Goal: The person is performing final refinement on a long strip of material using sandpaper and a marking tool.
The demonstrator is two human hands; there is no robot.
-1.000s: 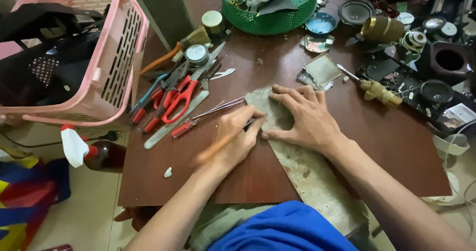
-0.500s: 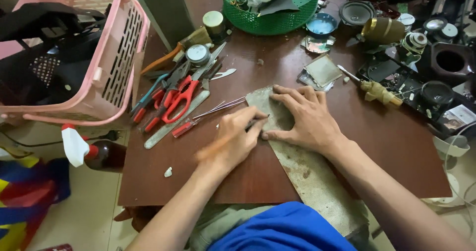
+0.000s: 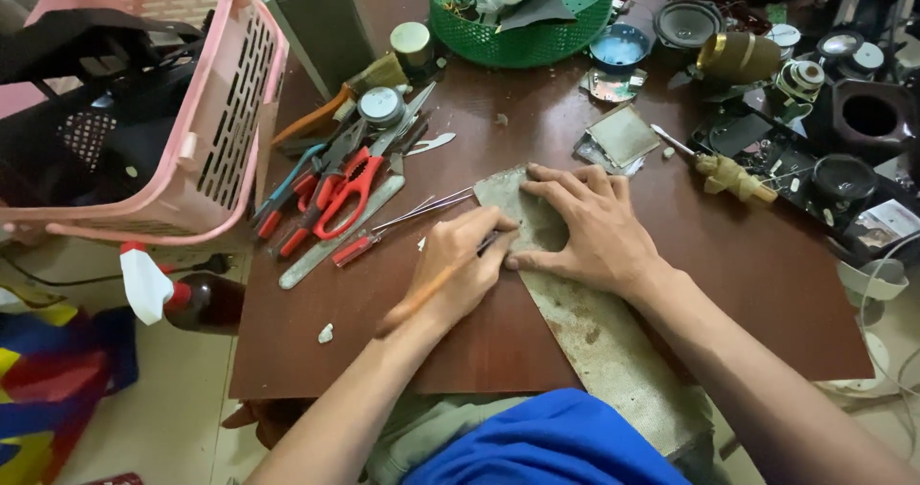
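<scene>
A long strip of grey, coarse material lies across the brown table and hangs over its near edge. My right hand lies flat on the strip's far end, fingers spread, pressing it down. My left hand grips a thin orange-handled tool like a pencil, its tip on the strip's left edge beside my right thumb.
Red-handled scissors, pliers, a metal file and tweezers lie left of my hands. A pink basket stands at the far left, a green basket at the back. Speaker parts and electronics crowd the right side. A spray bottle sits below the table's left edge.
My left hand has shifted slightly along the strip's edge with the tool. My right hand stays pressed on the strip.
</scene>
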